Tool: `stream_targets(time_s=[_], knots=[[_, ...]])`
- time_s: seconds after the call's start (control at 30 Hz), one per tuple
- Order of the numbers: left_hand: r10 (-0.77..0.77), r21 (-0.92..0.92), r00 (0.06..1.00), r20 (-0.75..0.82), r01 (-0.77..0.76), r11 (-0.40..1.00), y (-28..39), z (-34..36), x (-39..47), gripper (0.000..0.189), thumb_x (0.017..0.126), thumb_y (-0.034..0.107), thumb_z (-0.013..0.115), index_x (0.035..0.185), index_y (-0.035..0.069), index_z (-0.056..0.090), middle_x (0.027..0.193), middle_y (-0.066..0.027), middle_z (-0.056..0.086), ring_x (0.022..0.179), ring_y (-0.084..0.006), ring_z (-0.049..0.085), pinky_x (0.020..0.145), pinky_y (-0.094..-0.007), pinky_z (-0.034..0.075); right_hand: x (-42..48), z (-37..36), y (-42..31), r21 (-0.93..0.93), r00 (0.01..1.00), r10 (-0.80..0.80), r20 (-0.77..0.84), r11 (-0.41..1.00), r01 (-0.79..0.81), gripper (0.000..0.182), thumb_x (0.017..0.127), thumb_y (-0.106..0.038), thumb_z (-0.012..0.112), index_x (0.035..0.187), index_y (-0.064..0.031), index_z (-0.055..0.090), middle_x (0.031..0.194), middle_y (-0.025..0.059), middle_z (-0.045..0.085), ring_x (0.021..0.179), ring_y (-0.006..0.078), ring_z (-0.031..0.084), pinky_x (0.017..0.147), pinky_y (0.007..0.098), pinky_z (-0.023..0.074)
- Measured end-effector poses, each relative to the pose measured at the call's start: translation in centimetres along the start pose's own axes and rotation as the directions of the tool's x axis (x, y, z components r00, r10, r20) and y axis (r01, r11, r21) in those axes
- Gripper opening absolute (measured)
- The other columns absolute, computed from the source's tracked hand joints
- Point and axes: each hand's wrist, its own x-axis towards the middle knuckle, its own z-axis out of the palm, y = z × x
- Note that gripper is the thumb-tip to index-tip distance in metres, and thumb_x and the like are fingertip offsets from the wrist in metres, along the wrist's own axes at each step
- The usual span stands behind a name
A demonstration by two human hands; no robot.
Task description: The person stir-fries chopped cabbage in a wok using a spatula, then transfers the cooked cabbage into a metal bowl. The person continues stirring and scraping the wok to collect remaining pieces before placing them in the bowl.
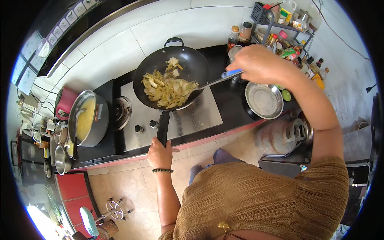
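A black wok (192,60) rests on the right side of a steel-topped gas stove (192,126), with chopped cooked cabbage (168,90) in its middle and lower part. My left hand (160,153) is closed around the wok's long black handle (163,127). Above the counter to the right, my right hand (255,64) grips the handle of a metal spatula (219,80); its far end touches the cabbage at the right edge of the heap.
A large pot of yellow liquid (87,120) with a ladle stands left of the bare burner (122,112). Right of the stove are a steel bowl (264,100), bottles and a spice rack (279,24). A gas cylinder (276,138) stands below; a wheeled stool (89,221) is lower left.
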Motion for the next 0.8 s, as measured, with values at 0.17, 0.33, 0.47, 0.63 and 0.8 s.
stream_targets(time_s=[0.17,0.33,0.47,0.63,0.8], knots=[[0.02,-0.016,1.0,-0.01,-0.02,1.0,0.0,0.0,0.2,0.034,0.068,0.029,0.061,0.082,0.003,0.044,0.069,-0.015,0.057,0.066,-0.0317,0.057,0.057,-0.0388,0.046,5.5,6.2,-2.2,-0.025,0.99,-0.025,-0.137,0.999,0.022,0.017,0.069,-0.007,0.05,0.083,-0.008,0.059,0.072,0.011,0.053,0.067,0.0277,0.055,0.055,0.0372,0.0438],[0.006,-0.012,0.999,-0.037,-0.007,1.0,-0.2,0.0,-0.1,0.034,0.068,0.029,0.061,0.082,0.003,0.044,0.069,-0.0157,0.057,0.065,-0.0324,0.057,0.057,-0.0392,0.046,4.7,1.9,0.6,-0.099,0.979,0.007,-0.202,0.995,-0.028,0.027,0.062,0.001,0.052,0.083,-0.0137,0.062,0.076,0.0058,0.057,0.073,0.0243,0.056,0.058,0.035,0.0449],[0.005,-0.016,1.0,-0.013,-0.005,1.0,-0.1,0.1,0.0,0.034,0.068,0.028,0.061,0.082,0.003,0.045,0.069,-0.0158,0.057,0.066,-0.0326,0.057,0.058,-0.0395,0.046,4.7,0.2,1.2,-0.173,0.996,0.072,-0.055,0.982,-0.081,0.031,0.059,0.003,0.053,0.083,-0.0135,0.064,0.079,0.0075,0.06,0.077,0.0263,0.056,0.062,0.0347,0.0454],[0.015,-0.021,1.0,-0.017,-0.016,1.0,0.1,-0.1,0.1,0.033,0.068,0.028,0.06,0.082,0.003,0.045,0.07,-0.0154,0.057,0.067,-0.0325,0.057,0.06,-0.0393,0.046,9.1,6.3,1.3,0.0,0.962,0.065,-0.264,0.998,-0.067,0.028,0.066,0.0,0.048,0.087,-0.0114,0.062,0.08,0.0131,0.058,0.077,0.0297,0.055,0.066,0.0381,0.0444],[-0.015,-0.01,1.0,0.014,0.015,1.0,-0.3,0.1,0.0,0.034,0.068,0.029,0.06,0.082,0.003,0.045,0.072,-0.0146,0.058,0.068,-0.0323,0.057,0.06,-0.0388,0.046,9.4,1.8,3.3,0.204,0.913,0.409,-0.009,0.894,-0.399,0.012,0.064,-0.009,0.052,0.067,0.0007,0.057,0.061,0.0154,0.055,0.054,0.0264,0.056,0.047,0.0358,0.0438]])
